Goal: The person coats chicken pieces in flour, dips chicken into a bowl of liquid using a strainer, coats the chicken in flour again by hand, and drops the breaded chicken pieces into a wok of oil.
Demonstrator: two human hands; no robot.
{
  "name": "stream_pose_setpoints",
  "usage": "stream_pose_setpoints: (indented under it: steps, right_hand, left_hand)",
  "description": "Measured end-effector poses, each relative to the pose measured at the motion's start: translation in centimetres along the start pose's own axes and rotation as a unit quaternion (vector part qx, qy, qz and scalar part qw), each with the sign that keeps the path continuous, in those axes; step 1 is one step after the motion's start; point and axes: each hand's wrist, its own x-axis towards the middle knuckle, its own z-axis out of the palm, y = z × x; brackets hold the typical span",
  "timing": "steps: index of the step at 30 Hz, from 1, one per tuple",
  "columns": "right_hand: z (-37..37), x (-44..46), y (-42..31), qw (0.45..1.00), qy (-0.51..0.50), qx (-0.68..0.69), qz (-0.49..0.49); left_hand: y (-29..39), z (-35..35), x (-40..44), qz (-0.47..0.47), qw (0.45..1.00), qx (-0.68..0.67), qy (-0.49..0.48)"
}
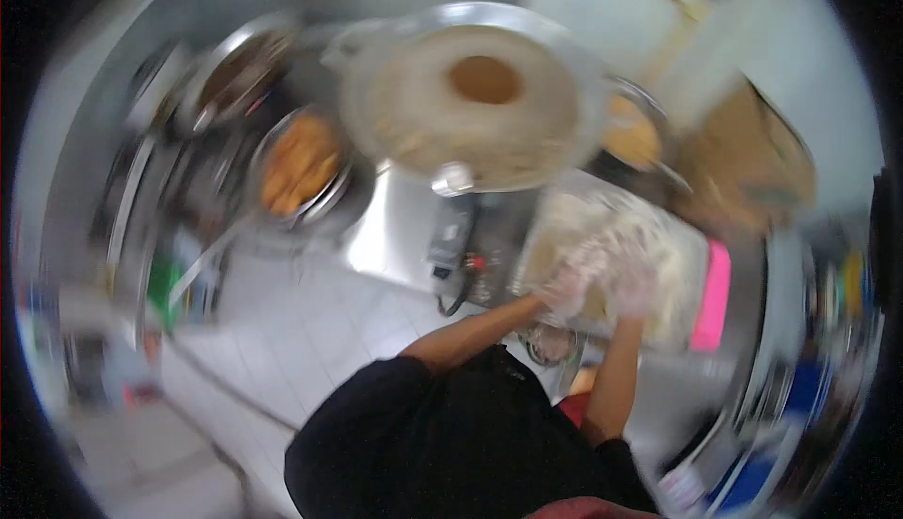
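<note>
Both hands are over a shallow tray (pixel 679 317) of white flour (pixel 673 251), at the right of the counter. My left hand (pixel 564 288), in a thin clear glove dusted with flour, reaches in from the left; motion smears its fingers. A pale floured lump (pixel 589 257) shows beside its fingertips, but whether the hand grips it I cannot tell. My right hand (pixel 632 279), also gloved and floury, lies on the flour just to the right, its fingers seeming stretched out. A pink object (pixel 712 295) stands along the tray's right edge.
A large wide pan (pixel 489 15) of bubbling liquid stands behind the tray. Left of it, a bowl holds orange-brown fried food (pixel 301 163). Behind the tray are a yellowish-filled bowl (pixel 632 133) and a brown paper bag (pixel 748 157). A black control device (pixel 451 232) sits at the counter's front.
</note>
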Motion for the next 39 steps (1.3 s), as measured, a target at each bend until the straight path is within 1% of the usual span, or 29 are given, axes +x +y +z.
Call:
stream_pose_setpoints:
  steps: [1,3,4,5,6,7,9,11,13,14,16,17,18,19,20,21,23,25,26,27,29,31,32,33,34,35,37,38,39]
  right_hand:
    - [-0.1,0.2,-0.3,0.999,-0.004,0.029,0.013]
    - [-1.0,0.7,-0.6,0.996,-0.003,0.073,0.043]
    - [-1.6,1.0,-0.1,0.996,-0.006,0.071,0.046]
    - [-2.5,1.6,0.6,0.999,-0.017,0.029,0.025]
    - [-5.4,3.3,2.8,0.988,-0.053,-0.134,-0.059]
    - [-8.3,5.0,4.7,0.944,-0.061,-0.286,-0.151]
    - [-15.7,9.4,8.3,0.88,-0.074,-0.413,-0.225]
    - [-14.1,7.1,7.6,0.923,-0.055,-0.341,-0.17]
    - [-11.5,4.2,6.6,0.965,-0.039,-0.244,-0.089]
    - [-10.6,3.3,6.4,0.977,-0.044,-0.202,-0.047]
    - [-8.0,1.7,6.1,0.991,-0.071,-0.104,0.047]
    - [-6.7,1.3,6.3,0.988,-0.091,-0.032,0.119]
    - [-5.4,0.8,6.5,0.975,-0.109,0.04,0.188]
    - [-3.8,0.2,6.7,0.952,-0.125,0.112,0.255]
    - [-1.9,-0.7,6.6,0.92,-0.14,0.181,0.319]
    - [1.5,-2.7,6.1,0.911,-0.156,0.167,0.344]
    - [8.7,-6.9,5.4,0.89,-0.186,0.137,0.394]
    - [12.0,-6.5,8.9,0.822,-0.285,0.104,0.482]
    - [13.7,-6.7,10.5,0.779,-0.332,0.083,0.525]
    - [16.3,-7.9,11.3,0.788,-0.341,0.026,0.511]
    - [22.6,-11.3,12.9,0.802,-0.358,-0.085,0.471]
    - [27.7,-13.4,16.4,0.797,-0.375,-0.171,0.441]
    - [30.3,-14.1,18.5,0.798,-0.378,-0.207,0.421]
    - [32.9,-14.7,20.7,0.786,-0.367,-0.206,0.453]
    - [35.3,-15.6,22.2,0.791,-0.367,-0.205,0.445]
    - [39.4,-16.6,23.6,0.798,-0.373,-0.199,0.429]
    - [42.2,-19.3,24.6,0.8,-0.358,-0.222,0.427]
    - [42.6,-19.5,25.5,0.789,-0.371,-0.188,0.452]
    - [43.2,-19.2,26.9,0.782,-0.386,-0.142,0.469]
  left_hand:
    - [0.1,-0.8,1.3,-0.097,0.985,-0.14,0.018]
    - [-1.2,1.9,2.1,-0.164,0.952,-0.255,0.029]
    - [-4.2,5.8,0.1,-0.146,0.963,-0.225,0.012]
    - [-5.2,7.3,-0.2,-0.15,0.958,-0.243,0.016]
    - [-6.2,8.5,-0.6,-0.154,0.953,-0.261,0.02]
    - [-5.7,6.0,0.2,-0.197,0.912,-0.359,0.006]
    - [-1.8,-2.4,2.1,-0.306,0.729,-0.612,0.026]
    - [1.7,-9.3,2.7,-0.343,0.617,-0.703,0.091]
    - [2.1,-13.5,0.8,-0.377,0.629,-0.66,0.165]
    - [3.2,-16.2,-0.2,-0.361,0.627,-0.657,0.212]
    - [3.7,-21.6,-2.9,-0.378,0.641,-0.631,0.219]
    - [4.1,-23.9,-4.6,-0.388,0.645,-0.616,0.234]
    - [5.3,-26.2,-5.5,-0.405,0.655,-0.57,0.287]
    - [6.4,-28.5,-6.5,-0.419,0.661,-0.522,0.338]
    - [6.4,-30.1,-9.1,-0.433,0.652,-0.522,0.338]
    - [6.3,-31.7,-11.7,-0.446,0.643,-0.523,0.337]
    - [7.1,-35.7,-15.1,-0.526,0.713,-0.359,0.294]
    - [6.1,-39.7,-18.5,-0.514,0.724,-0.314,0.334]
    - [5.6,-42.1,-19.6,-0.483,0.736,-0.318,0.352]
    - [4.8,-44.8,-20.4,-0.452,0.746,-0.322,0.369]
    - [1.3,-50.6,-21.1,-0.513,0.752,-0.202,0.361]
    - [-1.9,-56.6,-18.4,-0.62,0.74,0.07,0.253]
    - [-4.7,-59.7,-18.8,-0.6,0.76,0.162,0.191]
    - [-8.2,-62.8,-19.2,-0.568,0.774,0.252,0.124]
    - [-11.5,-65.4,-19.5,-0.526,0.779,0.336,0.057]
    - [-14.5,-68.0,-19.8,-0.551,0.766,0.332,0.005]
    - [-21.8,-70.4,-23.5,-0.552,0.808,0.196,-0.061]
    - [-25.8,-71.0,-26.0,-0.548,0.821,0.128,-0.098]
    - [-30.6,-71.1,-29.2,-0.5,0.831,0.086,-0.226]
